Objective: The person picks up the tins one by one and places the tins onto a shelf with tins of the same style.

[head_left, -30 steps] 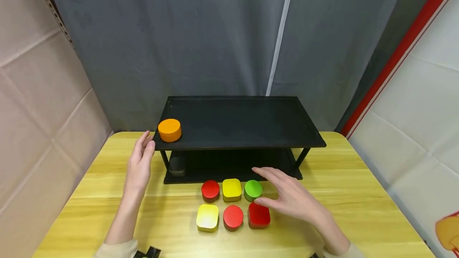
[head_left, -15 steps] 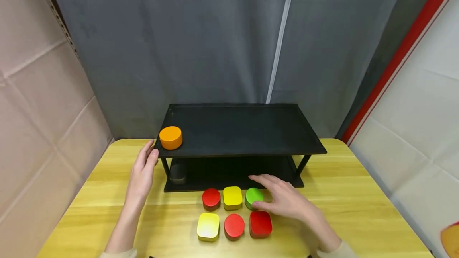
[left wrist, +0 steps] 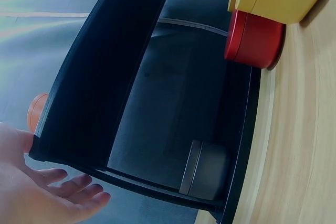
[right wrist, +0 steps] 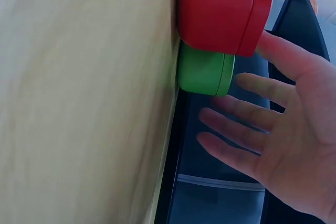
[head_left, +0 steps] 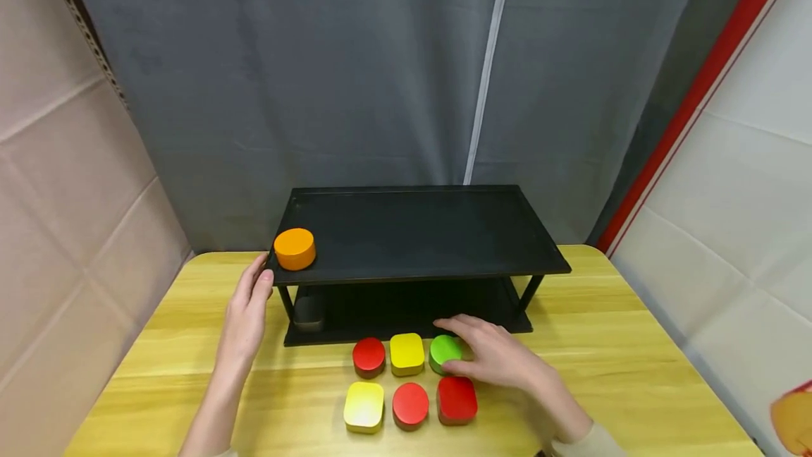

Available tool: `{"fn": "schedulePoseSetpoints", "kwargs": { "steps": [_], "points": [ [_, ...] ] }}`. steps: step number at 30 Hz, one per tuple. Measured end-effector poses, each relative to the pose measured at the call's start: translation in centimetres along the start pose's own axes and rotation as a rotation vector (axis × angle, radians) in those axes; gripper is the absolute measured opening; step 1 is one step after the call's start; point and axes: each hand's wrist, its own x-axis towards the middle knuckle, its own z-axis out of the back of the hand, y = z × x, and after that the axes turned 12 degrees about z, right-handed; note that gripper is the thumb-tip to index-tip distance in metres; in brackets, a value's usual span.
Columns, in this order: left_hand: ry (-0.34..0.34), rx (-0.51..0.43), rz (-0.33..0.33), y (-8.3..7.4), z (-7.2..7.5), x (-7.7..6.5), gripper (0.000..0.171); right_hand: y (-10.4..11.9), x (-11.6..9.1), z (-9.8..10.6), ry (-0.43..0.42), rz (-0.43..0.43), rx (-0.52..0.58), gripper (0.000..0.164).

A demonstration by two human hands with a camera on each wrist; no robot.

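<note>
My right hand (head_left: 501,357) hovers at a small round green tin (head_left: 440,350), its thumb overlapping the tin's near side in the head view. In the right wrist view the fingers (right wrist: 236,132) are spread and extended beside the green tin, partly behind a square red tin (right wrist: 218,11). At the left front corner of a black two-tier shelf (head_left: 419,231), my left hand (head_left: 244,319) rests its thumb against the upper board's edge, the other fingers loosely extended. A round orange tin (head_left: 294,249) sits on the upper board near that hand.
A dark tin (head_left: 309,313) stands on the lower tier, at left. Left of the green tin are a yellow square tin (head_left: 407,353) and a red round one (head_left: 369,357). The front row holds a yellow square tin (head_left: 364,406) and another red round tin (head_left: 410,405).
My right hand has moved left and closer over the green tin, its thumb leaving the square red one. The left hand stays by the shelf corner. The head view has shifted slightly.
</note>
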Motion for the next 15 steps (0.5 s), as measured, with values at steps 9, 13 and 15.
{"fn": "schedulePoseSetpoints", "kwargs": {
  "steps": [9,13,15],
  "points": [
    [0.009,-0.007,-0.004,0.09,0.11,0.01,0.064,-0.1,0.07,-0.06,0.042,-0.004,0.029,0.057],
    [0.017,-0.006,0.001,0.13,0.12,0.0,0.065,-0.18,0.06,-0.13,0.06,-0.005,0.045,0.055],
    [0.019,-0.005,0.0,0.15,0.13,-0.01,0.065,-0.16,0.11,-0.14,0.065,-0.003,0.053,0.054]
  ]
}}
